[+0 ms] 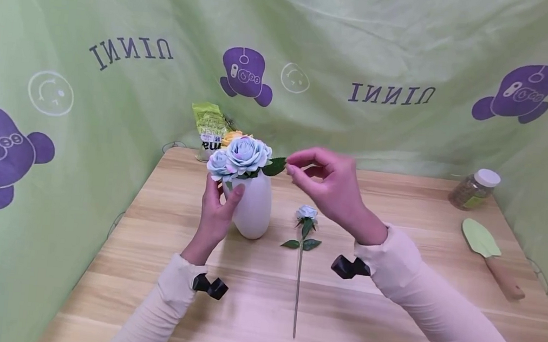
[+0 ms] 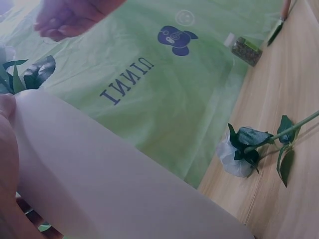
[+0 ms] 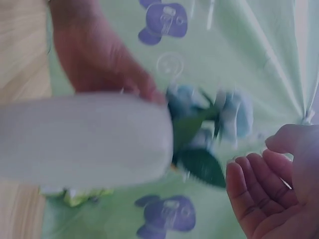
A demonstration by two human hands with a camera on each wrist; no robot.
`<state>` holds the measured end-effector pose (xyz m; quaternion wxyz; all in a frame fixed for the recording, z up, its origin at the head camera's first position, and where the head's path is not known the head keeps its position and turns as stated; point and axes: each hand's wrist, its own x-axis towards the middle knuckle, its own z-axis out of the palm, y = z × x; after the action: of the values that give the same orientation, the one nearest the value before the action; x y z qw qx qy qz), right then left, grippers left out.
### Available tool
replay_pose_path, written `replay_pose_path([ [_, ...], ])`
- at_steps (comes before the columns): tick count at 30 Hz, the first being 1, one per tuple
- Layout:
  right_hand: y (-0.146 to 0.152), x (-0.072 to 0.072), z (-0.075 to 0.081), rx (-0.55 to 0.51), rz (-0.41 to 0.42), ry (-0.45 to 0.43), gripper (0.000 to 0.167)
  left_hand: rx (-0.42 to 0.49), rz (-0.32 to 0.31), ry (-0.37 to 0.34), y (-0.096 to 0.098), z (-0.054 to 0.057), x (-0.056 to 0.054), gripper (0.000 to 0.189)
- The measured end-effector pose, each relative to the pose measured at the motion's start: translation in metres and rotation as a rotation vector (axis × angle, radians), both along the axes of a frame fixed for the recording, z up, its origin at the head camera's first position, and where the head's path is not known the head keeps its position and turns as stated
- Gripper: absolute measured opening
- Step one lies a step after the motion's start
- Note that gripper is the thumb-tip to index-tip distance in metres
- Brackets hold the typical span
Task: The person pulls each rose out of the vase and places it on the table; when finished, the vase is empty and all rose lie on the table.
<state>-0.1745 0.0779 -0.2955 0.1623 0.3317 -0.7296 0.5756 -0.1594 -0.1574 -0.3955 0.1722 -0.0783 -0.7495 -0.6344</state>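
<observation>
My left hand (image 1: 215,212) grips a white vase (image 1: 255,207) near its mouth, the thumb in front; in the left wrist view the vase (image 2: 99,169) hides part of that hand. Light blue roses (image 1: 246,156) fill the mouth, and a green leaf (image 1: 274,166) sticks out to the right. Beside that leaf is my right hand (image 1: 328,186), its fingers loosely bent. The right wrist view shows this hand (image 3: 271,194) holding nothing, a small gap from the leaf (image 3: 202,167). A single blue rose (image 1: 306,213) lies on the table, right of the vase, stem towards me.
Behind the roses are a yellow flower (image 1: 234,136) and a green packet (image 1: 207,119). At the right stand a jar (image 1: 470,191) with a white lid and, nearer, a pale green spatula (image 1: 485,241) with a wooden handle. A green curtain (image 1: 317,126) borders the table.
</observation>
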Motion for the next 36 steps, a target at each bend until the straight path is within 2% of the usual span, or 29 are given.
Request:
replay_pose_path([
  [5, -0.019, 0.007, 0.004, 0.038, 0.028, -0.048, 0.018, 0.0, 0.006, 0.016, 0.0, -0.001, 0.002, 0.069],
  [10, -0.032, 0.008, 0.0, 0.035, 0.034, -0.12, 0.019, -0.009, -0.002, 0.009, -0.001, -0.002, 0.003, 0.068],
  [16, -0.039, 0.009, -0.005, -0.034, 0.031, -0.196, 0.018, -0.003, -0.004, -0.004, -0.002, -0.003, 0.003, 0.066],
  [22, -0.044, 0.006, -0.008, -0.093, 0.059, -0.24, 0.021, 0.003, -0.001, 0.024, -0.001, -0.001, 0.001, 0.067],
  [29, -0.051, 0.005, -0.014, -0.102, 0.043, -0.238, 0.033, 0.01, 0.007, 0.018, 0.0, 0.001, 0.001, 0.068],
  [36, -0.059, 0.008, -0.017, -0.102, 0.026, -0.17, 0.054, 0.015, 0.008, 0.019, 0.0, -0.001, 0.0, 0.065],
])
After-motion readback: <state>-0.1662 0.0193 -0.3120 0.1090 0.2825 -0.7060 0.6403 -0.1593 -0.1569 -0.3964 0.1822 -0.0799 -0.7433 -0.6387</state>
